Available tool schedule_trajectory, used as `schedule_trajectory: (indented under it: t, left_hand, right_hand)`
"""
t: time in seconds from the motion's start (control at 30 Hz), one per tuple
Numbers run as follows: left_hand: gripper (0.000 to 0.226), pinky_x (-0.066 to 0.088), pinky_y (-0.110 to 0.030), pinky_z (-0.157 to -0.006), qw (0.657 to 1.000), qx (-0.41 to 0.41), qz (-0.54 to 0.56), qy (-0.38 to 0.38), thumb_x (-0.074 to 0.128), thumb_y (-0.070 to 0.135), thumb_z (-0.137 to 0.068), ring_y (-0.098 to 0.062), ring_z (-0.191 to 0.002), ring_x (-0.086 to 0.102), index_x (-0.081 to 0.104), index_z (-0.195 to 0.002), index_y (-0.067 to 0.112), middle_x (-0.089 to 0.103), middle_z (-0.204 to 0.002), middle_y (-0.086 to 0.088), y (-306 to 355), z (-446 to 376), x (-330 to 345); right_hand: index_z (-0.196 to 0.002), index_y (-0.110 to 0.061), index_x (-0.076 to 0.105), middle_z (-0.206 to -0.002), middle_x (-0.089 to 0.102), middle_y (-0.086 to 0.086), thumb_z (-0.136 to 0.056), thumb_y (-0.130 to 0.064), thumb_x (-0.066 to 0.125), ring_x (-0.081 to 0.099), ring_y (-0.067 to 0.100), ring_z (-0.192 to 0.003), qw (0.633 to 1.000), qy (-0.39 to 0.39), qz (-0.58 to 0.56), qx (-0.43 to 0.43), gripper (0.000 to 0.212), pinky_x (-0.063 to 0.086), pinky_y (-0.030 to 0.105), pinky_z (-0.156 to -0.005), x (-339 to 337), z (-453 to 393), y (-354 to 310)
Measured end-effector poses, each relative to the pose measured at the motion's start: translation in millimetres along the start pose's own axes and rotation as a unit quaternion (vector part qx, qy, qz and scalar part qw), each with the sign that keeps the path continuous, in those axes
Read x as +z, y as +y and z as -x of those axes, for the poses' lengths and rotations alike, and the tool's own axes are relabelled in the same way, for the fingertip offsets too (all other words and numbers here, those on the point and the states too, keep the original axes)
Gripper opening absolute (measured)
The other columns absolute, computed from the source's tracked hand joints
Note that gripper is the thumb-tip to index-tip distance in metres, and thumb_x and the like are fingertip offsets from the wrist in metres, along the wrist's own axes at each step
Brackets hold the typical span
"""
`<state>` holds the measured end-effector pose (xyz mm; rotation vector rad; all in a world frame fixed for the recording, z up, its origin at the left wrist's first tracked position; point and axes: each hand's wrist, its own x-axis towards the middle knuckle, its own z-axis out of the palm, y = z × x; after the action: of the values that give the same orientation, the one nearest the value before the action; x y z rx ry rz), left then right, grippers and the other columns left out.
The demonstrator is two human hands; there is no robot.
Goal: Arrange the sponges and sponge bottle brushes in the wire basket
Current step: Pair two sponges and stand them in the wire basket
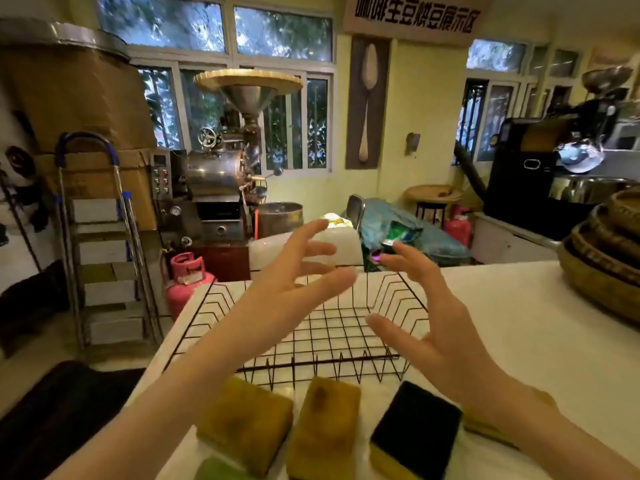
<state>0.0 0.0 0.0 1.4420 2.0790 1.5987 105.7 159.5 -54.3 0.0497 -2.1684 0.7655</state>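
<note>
A black wire basket (pixel 322 341) sits empty on the white table. Both hands hover above it with fingers spread and nothing in them: my left hand (pixel 294 278) over its left half, my right hand (pixel 429 313) over its right side. In front of the basket lie three sponges in a row: a yellow one (pixel 247 420), a stained yellow one (pixel 325 427) and one with a black scouring top (pixel 417 427). A green sponge (pixel 218 471) peeks in at the bottom edge. Another yellow item (pixel 485 427) lies partly hidden under my right forearm. No bottle brush can be made out.
Stacked woven baskets (pixel 609 258) stand at the table's right. The table's left edge (pixel 173 334) drops to the floor, where a pink gas cylinder (pixel 185 278) and a step ladder (pixel 104 244) stand. A coffee roaster (pixel 221 174) is behind.
</note>
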Motion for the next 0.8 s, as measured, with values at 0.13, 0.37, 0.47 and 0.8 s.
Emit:
schedule_trajectory:
  t: [0.13, 0.37, 0.47, 0.8]
  left_hand:
    - [0.078, 0.039, -0.023, -0.099, 0.990, 0.027, -0.104, -0.093, 0.052, 0.069, -0.060, 0.014, -0.117, 0.039, 0.016, -0.129, 0.057, 0.037, -0.135, 0.029, -13, 23, 28]
    - [0.082, 0.023, -0.020, -0.108, 0.931, 0.007, -0.263, -0.254, 0.052, 0.068, -0.066, 0.011, -0.126, 0.016, 0.011, -0.134, 0.047, 0.014, -0.143, 0.029, -44, 51, 52]
    - [0.084, 0.023, -0.023, -0.108, 0.902, 0.006, -0.332, -0.274, 0.053, 0.070, -0.065, 0.004, -0.130, 0.016, 0.015, -0.134, 0.041, 0.009, -0.148, 0.022, -58, 58, 49]
    - [0.087, 0.020, -0.031, -0.111, 0.849, -0.020, -0.395, -0.351, 0.065, 0.063, -0.062, -0.011, -0.138, 0.007, 0.019, -0.131, 0.037, 0.000, -0.152, 0.015, -81, 51, 48]
  right_hand:
    - [-0.130, -0.049, 0.021, -0.130, 0.043, -0.025, -0.068, -0.063, 0.056, 0.039, -0.008, -0.121, 0.994, -0.044, 0.028, 0.098, 0.073, 0.029, 0.003, -0.095, -2, 37, 12]
    - [-0.135, -0.037, 0.020, -0.135, 0.028, -0.019, -0.063, -0.067, 0.061, 0.025, 0.001, -0.128, 0.960, -0.156, 0.142, 0.184, 0.088, 0.026, 0.021, -0.106, -7, 94, 15]
    - [-0.136, -0.029, 0.024, -0.147, 0.024, -0.008, -0.062, -0.070, 0.059, 0.018, 0.006, -0.135, 0.946, -0.195, 0.187, 0.181, 0.091, 0.021, 0.025, -0.111, -2, 101, 12]
    - [-0.127, -0.030, 0.030, -0.138, 0.034, -0.007, -0.063, -0.053, 0.066, 0.030, 0.013, -0.126, 0.908, -0.244, 0.253, 0.226, 0.076, 0.033, 0.028, -0.103, 9, 101, 10]
